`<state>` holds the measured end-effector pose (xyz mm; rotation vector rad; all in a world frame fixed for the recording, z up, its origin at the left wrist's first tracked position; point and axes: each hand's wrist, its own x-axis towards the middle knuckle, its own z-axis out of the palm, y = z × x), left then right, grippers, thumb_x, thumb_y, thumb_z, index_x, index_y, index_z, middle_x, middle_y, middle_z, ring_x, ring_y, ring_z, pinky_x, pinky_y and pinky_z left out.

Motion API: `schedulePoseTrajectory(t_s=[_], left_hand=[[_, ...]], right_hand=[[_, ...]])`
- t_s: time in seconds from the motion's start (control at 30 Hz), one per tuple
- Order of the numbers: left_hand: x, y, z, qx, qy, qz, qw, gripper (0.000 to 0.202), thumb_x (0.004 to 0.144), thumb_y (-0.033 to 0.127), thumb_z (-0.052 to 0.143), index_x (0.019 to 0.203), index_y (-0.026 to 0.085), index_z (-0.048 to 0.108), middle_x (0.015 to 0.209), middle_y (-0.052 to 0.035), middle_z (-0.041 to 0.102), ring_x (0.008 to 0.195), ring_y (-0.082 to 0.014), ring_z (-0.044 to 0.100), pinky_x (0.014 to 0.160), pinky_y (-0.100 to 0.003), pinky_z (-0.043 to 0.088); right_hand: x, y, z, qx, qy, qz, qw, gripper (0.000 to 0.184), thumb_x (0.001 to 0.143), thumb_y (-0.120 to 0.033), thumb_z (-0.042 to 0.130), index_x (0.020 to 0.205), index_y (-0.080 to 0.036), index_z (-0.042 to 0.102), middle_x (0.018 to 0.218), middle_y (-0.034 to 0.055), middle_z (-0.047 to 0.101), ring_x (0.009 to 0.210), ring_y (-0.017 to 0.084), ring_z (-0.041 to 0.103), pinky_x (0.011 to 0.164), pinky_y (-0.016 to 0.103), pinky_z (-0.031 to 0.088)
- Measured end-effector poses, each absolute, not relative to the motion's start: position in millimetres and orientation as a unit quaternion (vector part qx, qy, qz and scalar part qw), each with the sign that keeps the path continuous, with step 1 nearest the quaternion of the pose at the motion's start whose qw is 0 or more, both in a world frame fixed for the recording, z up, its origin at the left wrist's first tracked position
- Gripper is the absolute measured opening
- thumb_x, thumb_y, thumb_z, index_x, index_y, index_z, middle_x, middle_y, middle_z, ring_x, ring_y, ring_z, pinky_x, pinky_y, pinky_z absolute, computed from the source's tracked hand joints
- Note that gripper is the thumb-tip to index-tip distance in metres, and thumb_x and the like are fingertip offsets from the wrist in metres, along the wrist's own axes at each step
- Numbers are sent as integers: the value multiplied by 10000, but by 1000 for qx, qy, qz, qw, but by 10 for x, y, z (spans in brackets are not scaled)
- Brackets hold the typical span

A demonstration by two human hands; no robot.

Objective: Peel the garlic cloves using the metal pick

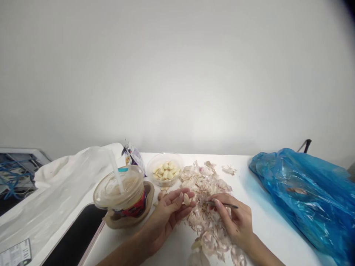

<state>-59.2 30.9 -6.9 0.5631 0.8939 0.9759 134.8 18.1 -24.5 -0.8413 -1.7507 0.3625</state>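
My left hand is turned palm up, with a garlic clove between thumb and fingers. To its right, my right hand grips a thin dark metal tool; whether it is a small knife or tweezers I cannot tell. The tool's tip points left toward the clove, a short gap apart. Beneath and between both hands spreads a heap of papery garlic skins. Behind my left hand, a round clear plastic bowl holds several peeled garlic cloves. A few unpeeled pieces lie partly hidden beside my left fingers.
At left stands a lidded drink cup with a straw in a cardboard carrier. A dark-screened phone, white plastic sheeting and a snack packet are near it. A blue plastic bag occupies the right side; a wall rises behind.
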Motion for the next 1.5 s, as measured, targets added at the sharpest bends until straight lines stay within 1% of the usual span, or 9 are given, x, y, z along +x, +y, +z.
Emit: schedulePoseTrajectory(t_s=[0.2,0.27,0.37,0.57,0.67,0.83,1.07,1.23,1.5], left_hand=[[-567,273,-76,236,406,454,757,165,726,147,628,889,146,649,929,-58,708,836,-170,668,725,-175,539],[-573,266,-48,235,403,461,755,165,723,149,630,887,146,648,920,-60,709,832,-169,669,714,-169,541],[-601,277,-5,232,401,484,742,172,715,146,638,887,154,644,912,-55,710,803,-156,676,688,-154,543],[-661,328,28,223,378,518,734,210,679,159,673,886,168,637,808,-27,712,716,-130,680,643,-145,547],[-666,320,38,228,364,520,738,209,672,174,678,877,166,636,779,-26,704,690,-122,676,624,-135,543],[-650,267,67,247,361,518,735,200,712,141,638,912,155,634,797,-23,691,734,-106,661,672,-142,531],[-655,298,89,256,359,529,725,116,739,134,609,837,160,664,743,3,668,700,-66,618,684,-131,496],[-650,297,113,242,362,523,733,118,693,195,655,805,173,682,726,-2,675,692,-77,616,676,-143,494],[-627,296,175,215,350,529,743,133,625,169,706,755,146,695,697,-9,675,671,-70,614,661,-134,492]], right_hand=[[1289,225,-331,-351,-696,203,593,172,831,-111,471,926,-189,592,863,83,645,775,199,629,607,297,549],[1272,235,-292,-340,-698,213,593,179,837,-118,468,941,-193,593,877,84,647,781,198,629,588,293,554],[1233,243,-163,-337,-709,210,583,187,839,-119,473,949,-201,601,882,74,652,813,198,621,635,312,556],[1081,248,8,-310,-708,232,591,177,844,-130,471,945,-196,600,876,66,650,675,160,627,577,290,555],[1030,236,-6,-299,-699,233,606,188,843,-115,469,960,-195,592,892,73,647,691,166,630,578,293,558],[1019,238,54,-248,-735,219,591,225,829,-72,477,1007,-181,561,952,76,643,851,183,618,695,324,553],[1013,312,135,-184,-808,145,541,265,838,-80,483,1090,-156,500,1025,92,631,966,163,593,788,279,530],[1027,331,156,-133,-854,46,501,232,854,-95,484,1084,-64,492,980,171,642,1009,187,575,839,291,513],[1027,373,212,-119,-854,46,504,174,863,-98,471,1016,-42,531,895,176,667,998,190,584,845,292,515]])
